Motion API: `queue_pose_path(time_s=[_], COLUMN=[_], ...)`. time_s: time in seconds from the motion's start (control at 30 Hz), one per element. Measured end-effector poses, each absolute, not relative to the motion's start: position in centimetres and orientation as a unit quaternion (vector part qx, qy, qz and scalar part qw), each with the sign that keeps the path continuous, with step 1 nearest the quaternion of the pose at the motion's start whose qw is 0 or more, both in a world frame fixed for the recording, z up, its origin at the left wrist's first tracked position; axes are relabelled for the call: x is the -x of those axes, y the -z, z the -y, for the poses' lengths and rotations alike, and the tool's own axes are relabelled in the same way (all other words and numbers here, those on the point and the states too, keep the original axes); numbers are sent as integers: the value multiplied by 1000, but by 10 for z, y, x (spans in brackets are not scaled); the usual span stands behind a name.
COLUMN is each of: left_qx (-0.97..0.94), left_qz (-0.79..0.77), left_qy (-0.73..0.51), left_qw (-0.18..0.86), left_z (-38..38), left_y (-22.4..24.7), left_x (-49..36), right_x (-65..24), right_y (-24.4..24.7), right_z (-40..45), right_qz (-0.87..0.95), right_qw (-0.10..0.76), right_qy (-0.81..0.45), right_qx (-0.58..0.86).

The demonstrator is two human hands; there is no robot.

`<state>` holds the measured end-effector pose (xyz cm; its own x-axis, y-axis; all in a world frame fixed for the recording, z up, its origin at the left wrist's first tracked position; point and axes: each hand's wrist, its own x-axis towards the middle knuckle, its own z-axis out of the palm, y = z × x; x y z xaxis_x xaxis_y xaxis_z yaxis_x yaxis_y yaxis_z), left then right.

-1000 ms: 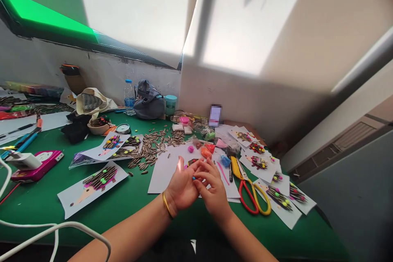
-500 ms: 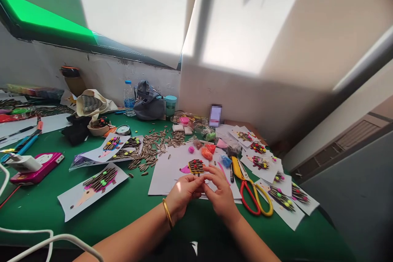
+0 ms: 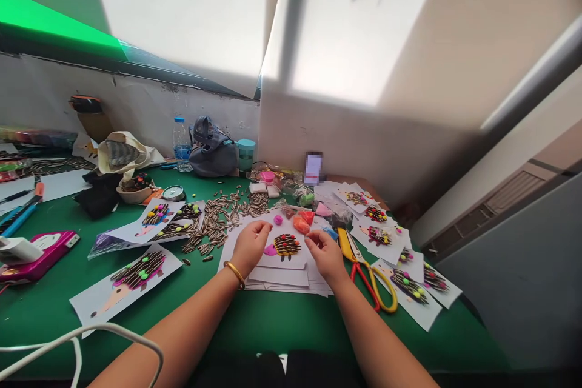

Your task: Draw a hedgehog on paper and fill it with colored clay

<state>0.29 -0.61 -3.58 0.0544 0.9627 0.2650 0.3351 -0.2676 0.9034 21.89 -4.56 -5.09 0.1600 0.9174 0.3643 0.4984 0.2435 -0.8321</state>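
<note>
A hedgehog picture point(image 3: 287, 245) with dark seed spines, red dots and a pink face lies on white paper point(image 3: 277, 277) between my hands. My left hand point(image 3: 251, 247) is at the picture's left, thumb and fingers pinched together; anything between the tips is too small to name. At its right, my right hand point(image 3: 325, 254) has its fingers curled, the thumb near the index finger, and whatever it may hold cannot be made out. Beyond the picture are a small magenta ball point(image 3: 277, 219) and orange clay point(image 3: 302, 222).
Scissors point(image 3: 373, 279) with red and yellow handles lie right of my right hand. Finished hedgehog cards point(image 3: 411, 291) spread at the right, another card point(image 3: 131, 282) at the left. Loose sunflower seeds point(image 3: 216, 218), a bottle point(image 3: 182, 148) and a phone point(image 3: 313, 168) are farther back.
My hands were together over the picture's lower edge; they have moved apart and forward to either side, uncovering the hedgehog. The whole view has shifted slightly.
</note>
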Motion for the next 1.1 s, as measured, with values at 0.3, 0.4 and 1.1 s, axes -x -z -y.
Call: queue_pose_path(time_s=[0.3, 0.4, 1.1], left_qx=[-646, -654, -680], left_qz=[-544, -545, -567], left_qy=[-441, -429, -373], left_qw=[304, 301, 279], left_z=[1, 0, -1], left_y=[54, 53, 55], left_x=[8, 9, 6], right_x=[-227, -228, -223], right_y=[71, 71, 72], right_z=[49, 49, 46], right_qz=[640, 651, 668], right_qw=[444, 424, 375], right_qy=[-175, -169, -153], right_qx=[602, 606, 624])
